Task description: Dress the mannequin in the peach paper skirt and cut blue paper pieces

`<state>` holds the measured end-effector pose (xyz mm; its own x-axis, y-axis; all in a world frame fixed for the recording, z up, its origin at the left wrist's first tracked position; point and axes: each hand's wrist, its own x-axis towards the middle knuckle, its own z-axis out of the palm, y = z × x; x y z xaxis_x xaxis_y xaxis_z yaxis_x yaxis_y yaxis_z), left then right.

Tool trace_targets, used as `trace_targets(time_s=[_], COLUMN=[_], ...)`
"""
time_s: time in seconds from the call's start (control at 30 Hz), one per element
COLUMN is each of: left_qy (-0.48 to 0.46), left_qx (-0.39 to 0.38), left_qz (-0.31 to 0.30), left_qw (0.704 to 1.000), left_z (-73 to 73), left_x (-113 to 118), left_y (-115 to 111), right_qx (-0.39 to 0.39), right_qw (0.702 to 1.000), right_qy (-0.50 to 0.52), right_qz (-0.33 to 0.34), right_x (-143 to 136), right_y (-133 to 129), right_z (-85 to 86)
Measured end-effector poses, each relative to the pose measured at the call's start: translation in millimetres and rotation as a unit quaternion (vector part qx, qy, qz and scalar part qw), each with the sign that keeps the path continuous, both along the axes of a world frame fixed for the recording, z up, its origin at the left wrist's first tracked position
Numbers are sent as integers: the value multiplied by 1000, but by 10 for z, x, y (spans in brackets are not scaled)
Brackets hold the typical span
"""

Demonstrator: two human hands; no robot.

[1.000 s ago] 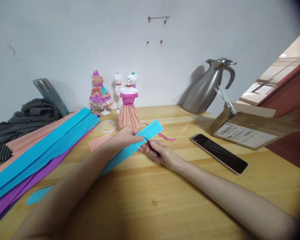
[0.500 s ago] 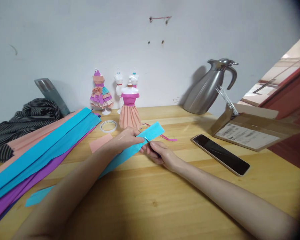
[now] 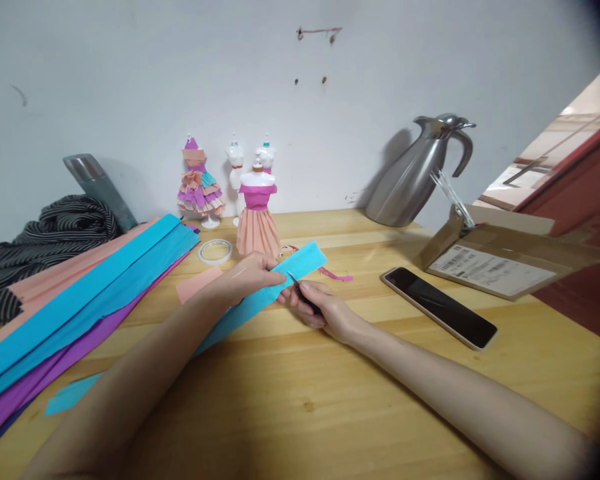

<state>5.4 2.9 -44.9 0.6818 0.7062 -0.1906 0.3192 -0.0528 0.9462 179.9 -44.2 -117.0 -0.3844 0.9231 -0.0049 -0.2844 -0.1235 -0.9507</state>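
Note:
My left hand (image 3: pixel 254 275) is closed on a strip of blue crepe paper (image 3: pixel 250 308), pinching it between thumb and fingers. In my right hand (image 3: pixel 325 308) is a pair of dark-handled scissors (image 3: pixel 304 298), its blades at the lower edge of the strip beside my left fingertips. The strip's far end slants up to the right beyond both hands. Just behind them stands a small dress form (image 3: pixel 258 217) in a magenta top and pleated peach skirt. A peach paper piece (image 3: pixel 196 283) lies left of my left hand, and a magenta scrap (image 3: pixel 338 275) lies behind the right.
Folded blue crepe paper (image 3: pixel 105 283) lies over purple and peach sheets at left, by a striped cloth (image 3: pixel 65 223) and a bottle (image 3: pixel 103 190). A tape roll (image 3: pixel 215 251) sits mid-table. At right are a phone (image 3: pixel 440 308), a cardboard box (image 3: pixel 500 257) and a steel jug (image 3: pixel 410 177).
The whole view has shifted slightly. Both hands keep nearly the same place on the strip, with the scissors still at its lower edge.

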Motion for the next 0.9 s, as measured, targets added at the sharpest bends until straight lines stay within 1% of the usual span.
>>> trace_targets(time_s=[0.2, 0.37, 0.53, 0.77, 0.9], left_qy=[-7, -8, -1, 36, 35], left_qx=[-9, 2, 9, 25, 24], left_qz=[7, -4, -1, -33, -35], left_qw=[1000, 1000, 1000, 999, 999], left_z=[19, 7, 18, 44, 42], left_x=[13, -12, -27, -56, -33], left_y=[-20, -11, -13, -5, 1], right_qx=[4, 8, 11, 19, 18], right_qw=[1000, 1000, 1000, 998, 998], right_qy=[-14, -26, -20, -58, -58], right_qz=[-12, -14, -17, -15, -15], right_x=[-3, 2, 7, 0, -5], right_y=[0, 2, 7, 3, 4], right_z=[-1, 6, 2, -9, -23])
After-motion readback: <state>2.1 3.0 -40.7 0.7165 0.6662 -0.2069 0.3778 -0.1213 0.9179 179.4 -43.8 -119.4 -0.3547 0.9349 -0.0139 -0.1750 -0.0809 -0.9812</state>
